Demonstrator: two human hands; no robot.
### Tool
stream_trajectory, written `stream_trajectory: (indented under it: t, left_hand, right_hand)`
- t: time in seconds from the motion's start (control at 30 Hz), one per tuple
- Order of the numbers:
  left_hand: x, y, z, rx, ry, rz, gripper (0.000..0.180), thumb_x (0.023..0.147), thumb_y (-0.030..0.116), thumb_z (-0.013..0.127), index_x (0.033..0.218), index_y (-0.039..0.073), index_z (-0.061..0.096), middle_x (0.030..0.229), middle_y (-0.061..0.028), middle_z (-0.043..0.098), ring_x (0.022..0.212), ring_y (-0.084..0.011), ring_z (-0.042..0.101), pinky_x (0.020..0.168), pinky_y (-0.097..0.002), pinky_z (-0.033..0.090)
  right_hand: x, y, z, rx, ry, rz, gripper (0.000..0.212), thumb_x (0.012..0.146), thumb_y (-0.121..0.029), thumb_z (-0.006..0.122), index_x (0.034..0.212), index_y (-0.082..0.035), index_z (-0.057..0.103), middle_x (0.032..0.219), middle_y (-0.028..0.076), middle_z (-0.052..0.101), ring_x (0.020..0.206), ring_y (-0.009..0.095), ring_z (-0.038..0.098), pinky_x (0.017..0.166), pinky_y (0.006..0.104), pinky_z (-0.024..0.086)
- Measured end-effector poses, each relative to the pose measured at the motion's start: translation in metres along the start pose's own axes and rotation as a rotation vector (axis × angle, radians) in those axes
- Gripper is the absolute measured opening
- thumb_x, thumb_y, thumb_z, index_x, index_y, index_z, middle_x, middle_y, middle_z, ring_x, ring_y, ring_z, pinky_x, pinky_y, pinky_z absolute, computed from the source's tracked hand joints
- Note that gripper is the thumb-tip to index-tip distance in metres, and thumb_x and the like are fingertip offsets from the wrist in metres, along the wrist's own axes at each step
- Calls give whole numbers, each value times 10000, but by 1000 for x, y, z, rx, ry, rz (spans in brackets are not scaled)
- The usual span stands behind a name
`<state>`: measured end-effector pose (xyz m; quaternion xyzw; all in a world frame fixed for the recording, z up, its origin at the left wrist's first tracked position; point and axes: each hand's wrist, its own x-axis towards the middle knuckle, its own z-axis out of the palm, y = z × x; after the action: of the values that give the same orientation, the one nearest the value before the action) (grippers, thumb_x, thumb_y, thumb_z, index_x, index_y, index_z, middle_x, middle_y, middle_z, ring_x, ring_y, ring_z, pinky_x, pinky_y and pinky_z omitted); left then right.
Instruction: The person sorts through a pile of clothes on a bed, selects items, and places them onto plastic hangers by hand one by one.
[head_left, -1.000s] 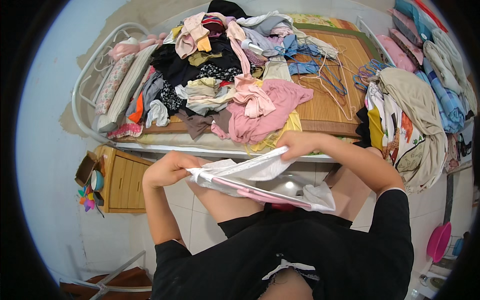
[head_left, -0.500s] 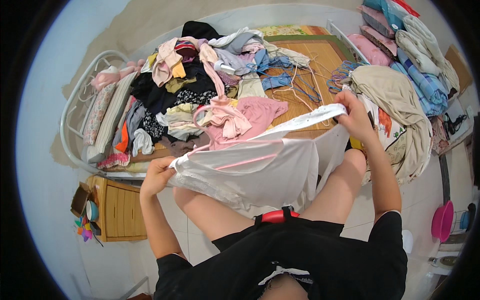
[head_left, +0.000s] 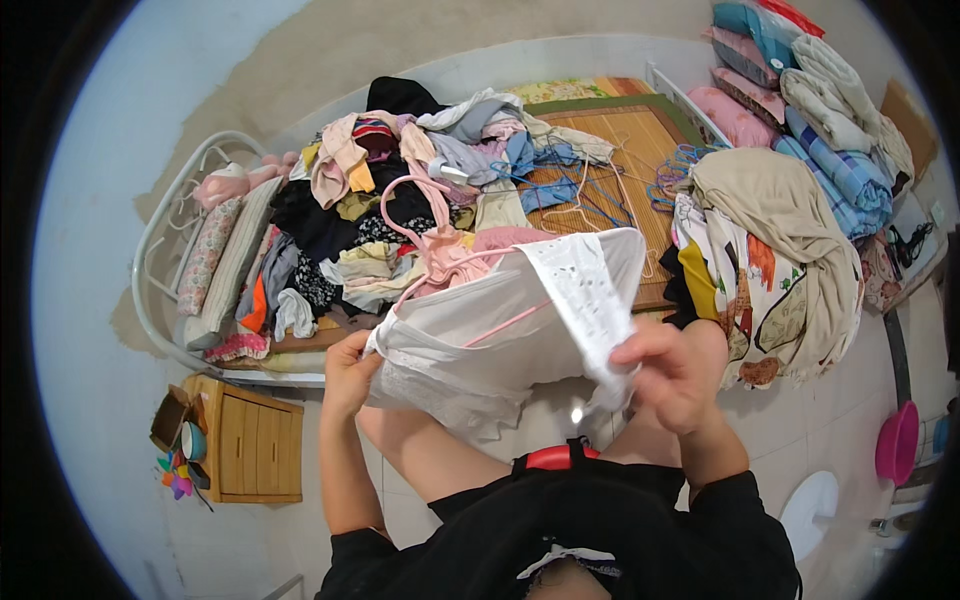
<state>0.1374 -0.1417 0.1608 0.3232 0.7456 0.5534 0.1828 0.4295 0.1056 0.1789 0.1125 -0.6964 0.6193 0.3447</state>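
Observation:
A white top [head_left: 450, 350] with lace-like trim hangs stretched between my hands above my lap. Pinched in my left hand [head_left: 350, 375] is its left edge, beside one end of a pink clothes hanger [head_left: 390, 205]. The hanger's hook points up toward the bed, and part of its bar lies inside the top. My right hand [head_left: 672, 380], slightly blurred, is closed at the top's wide eyelet strap [head_left: 575, 295], which slants down over the hanger's right side. The strap's lower end is partly hidden by my fingers.
Ahead is a bed with a bamboo mat [head_left: 640, 150], heaped with mixed clothes [head_left: 370, 190] and loose blue hangers [head_left: 600, 195]. Beige bedding [head_left: 780, 200] is piled at right. A wooden cabinet [head_left: 255, 440] stands at left, a pink basin [head_left: 896, 445] at far right.
My right hand has come down and inward, bringing the strap from stretched out at right to folded over the hanger. My left hand has shifted slightly right and down.

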Motion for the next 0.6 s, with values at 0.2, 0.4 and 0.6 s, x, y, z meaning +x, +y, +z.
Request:
stream_trajectory:
  t: [0.2,0.4,0.6]
  left_hand:
    - [3,-3,-16,-223,106,18,184,770,-15,598,953,-24,617,839,-22,625,727,-78,548,669,-212,436]
    - [1,3,-41,-206,173,133,164,746,-31,600,907,-27,626,840,-36,631,728,-84,559,676,-215,441]
    - [14,5,-35,-84,17,98,165,708,-31,609,872,-19,630,802,-5,616,710,-59,531,639,-186,402]
  right_hand:
    - [-24,88,-23,-696,-44,695,466,777,-193,621,1142,10,415,882,178,560,892,266,560,815,311,423]
    - [-70,115,-43,-686,-31,685,372,768,-195,639,1036,28,509,847,176,589,806,235,586,735,304,454]
    - [-57,107,-55,-294,4,752,139,793,-81,603,889,12,565,727,29,579,685,76,538,632,222,446]
